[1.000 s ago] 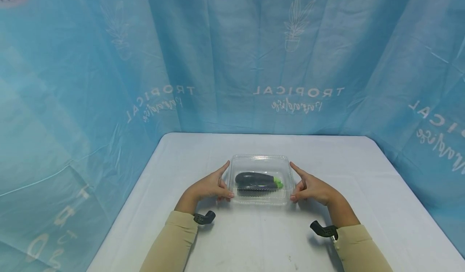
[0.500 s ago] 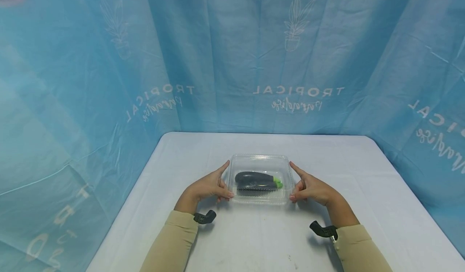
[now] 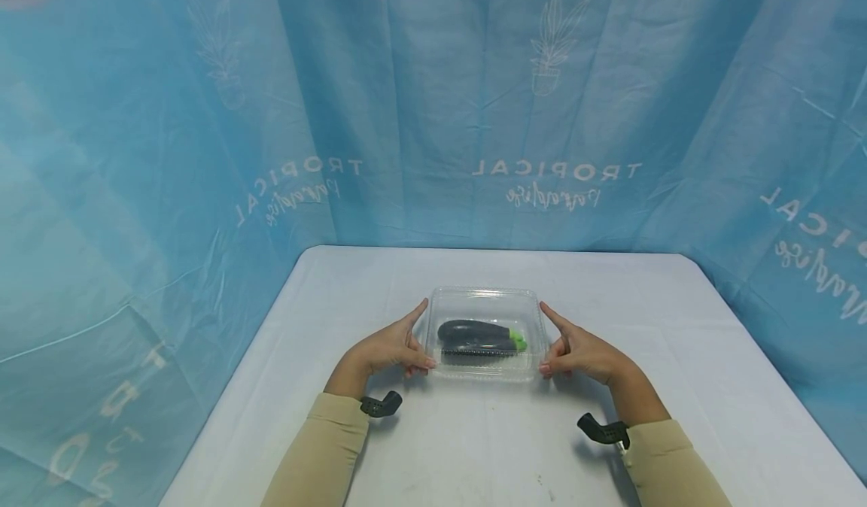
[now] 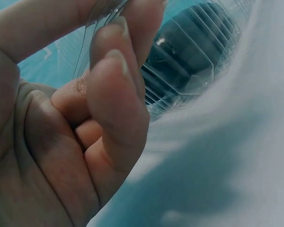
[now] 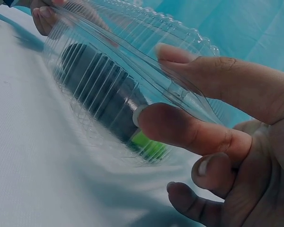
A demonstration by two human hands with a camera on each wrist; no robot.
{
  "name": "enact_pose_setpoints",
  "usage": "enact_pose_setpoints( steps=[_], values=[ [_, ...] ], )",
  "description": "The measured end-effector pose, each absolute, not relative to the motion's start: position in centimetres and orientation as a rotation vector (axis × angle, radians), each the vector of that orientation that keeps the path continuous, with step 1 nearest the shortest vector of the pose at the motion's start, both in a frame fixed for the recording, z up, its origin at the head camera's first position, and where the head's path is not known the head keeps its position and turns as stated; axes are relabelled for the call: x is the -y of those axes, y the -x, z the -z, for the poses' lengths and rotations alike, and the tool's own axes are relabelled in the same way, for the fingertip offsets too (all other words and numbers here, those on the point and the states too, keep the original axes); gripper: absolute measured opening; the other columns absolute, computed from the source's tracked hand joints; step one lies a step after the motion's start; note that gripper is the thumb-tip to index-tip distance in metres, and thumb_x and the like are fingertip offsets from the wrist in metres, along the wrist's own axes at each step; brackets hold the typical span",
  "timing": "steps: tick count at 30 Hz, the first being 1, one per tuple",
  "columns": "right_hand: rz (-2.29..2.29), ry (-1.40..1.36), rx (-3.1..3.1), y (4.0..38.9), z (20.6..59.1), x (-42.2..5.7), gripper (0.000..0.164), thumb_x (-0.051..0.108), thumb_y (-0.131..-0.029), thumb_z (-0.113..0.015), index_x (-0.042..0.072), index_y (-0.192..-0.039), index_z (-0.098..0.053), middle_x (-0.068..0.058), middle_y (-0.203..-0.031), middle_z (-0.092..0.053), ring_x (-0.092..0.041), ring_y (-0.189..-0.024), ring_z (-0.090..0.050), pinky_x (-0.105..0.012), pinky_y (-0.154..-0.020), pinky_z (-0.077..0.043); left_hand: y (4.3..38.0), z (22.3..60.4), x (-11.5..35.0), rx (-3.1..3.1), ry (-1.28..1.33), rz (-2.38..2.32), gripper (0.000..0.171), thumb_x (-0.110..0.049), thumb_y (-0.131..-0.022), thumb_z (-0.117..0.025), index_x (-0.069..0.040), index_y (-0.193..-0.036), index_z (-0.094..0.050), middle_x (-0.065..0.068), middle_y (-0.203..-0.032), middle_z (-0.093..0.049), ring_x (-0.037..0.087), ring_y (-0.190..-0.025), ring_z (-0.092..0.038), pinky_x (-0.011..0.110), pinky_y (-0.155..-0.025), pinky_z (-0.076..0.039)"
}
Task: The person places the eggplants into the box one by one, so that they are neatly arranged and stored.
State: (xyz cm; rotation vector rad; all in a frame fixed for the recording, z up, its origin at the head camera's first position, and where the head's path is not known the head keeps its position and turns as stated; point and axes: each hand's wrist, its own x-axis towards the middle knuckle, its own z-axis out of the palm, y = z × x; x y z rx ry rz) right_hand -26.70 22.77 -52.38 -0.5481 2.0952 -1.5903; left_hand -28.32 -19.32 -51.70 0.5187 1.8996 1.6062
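Note:
A clear plastic clamshell container (image 3: 485,304) lies on the white table, its lid down over its base. Inside it is a dark purple eggplant (image 3: 474,332) with a green stem end pointing right. My left hand (image 3: 386,347) holds the container's left side, thumb at the front corner and a finger stretched toward the back corner. Mirroring it, my right hand (image 3: 585,350) grips the right side. In the right wrist view, the thumb and a finger pinch the container's rim (image 5: 132,59), and the other fingers curl below. The left wrist view shows the eggplant (image 4: 180,52) through ribbed plastic.
The table (image 3: 379,281) has a white cover with a few small marks near the front. A blue printed curtain (image 3: 433,116) hangs behind it and at both sides. Black wrist mounts (image 3: 381,405) sit on both wrists, beside beige sleeves.

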Motion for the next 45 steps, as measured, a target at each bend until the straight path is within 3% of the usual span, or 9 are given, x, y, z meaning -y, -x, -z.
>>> enact_pose_setpoints(
  steps=[10, 24, 34, 45],
  values=[
    [1.635, 0.554, -2.040, 26.55, 52.65, -22.74, 0.126, 0.000, -0.089, -0.082, 0.022, -0.169, 0.013, -0.024, -0.086, -0.074, -0.030, -0.075, -0.071, -0.031, -0.058, -0.052, 28.44, 51.98, 19.38, -1.888, -0.525, -1.622, 0.135, -0.006, -0.085, -0.089, -0.031, -0.168, 0.014, 0.027, -0.090, -0.074, 0.024, -0.063, -0.067, 0.033, -0.056, -0.057],
    [1.684, 0.527, -1.931, 26.95, 52.54, -22.83, 0.129, -0.003, -0.087, -0.082, 0.023, -0.169, 0.014, -0.027, -0.086, -0.072, -0.038, -0.085, -0.075, -0.032, -0.059, -0.057, 28.36, 52.03, 19.31, -1.928, -0.513, -1.600, 0.135, -0.009, -0.084, -0.090, -0.033, -0.168, 0.013, 0.026, -0.089, -0.074, 0.023, -0.064, -0.068, 0.032, -0.057, -0.058],
    [1.696, 0.476, -1.906, 26.70, 52.22, -22.66, 0.132, -0.005, -0.085, -0.083, 0.025, -0.168, 0.014, -0.028, -0.085, -0.072, -0.036, -0.079, -0.075, -0.037, -0.062, -0.061, 28.42, 52.29, 19.28, -1.902, -0.532, -1.621, 0.136, -0.007, -0.084, -0.090, -0.033, -0.168, 0.013, 0.027, -0.089, -0.074, 0.022, -0.062, -0.067, 0.032, -0.057, -0.058],
    [1.702, 0.492, -1.901, 26.50, 52.19, -22.52, 0.131, -0.005, -0.086, -0.083, 0.025, -0.168, 0.016, -0.029, -0.085, -0.071, -0.034, -0.077, -0.074, -0.035, -0.058, -0.059, 28.46, 52.33, 19.32, -1.925, -0.530, -1.606, 0.133, -0.006, -0.085, -0.088, -0.034, -0.168, 0.012, 0.026, -0.089, -0.074, 0.023, -0.064, -0.068, 0.033, -0.058, -0.058]
  ],
)
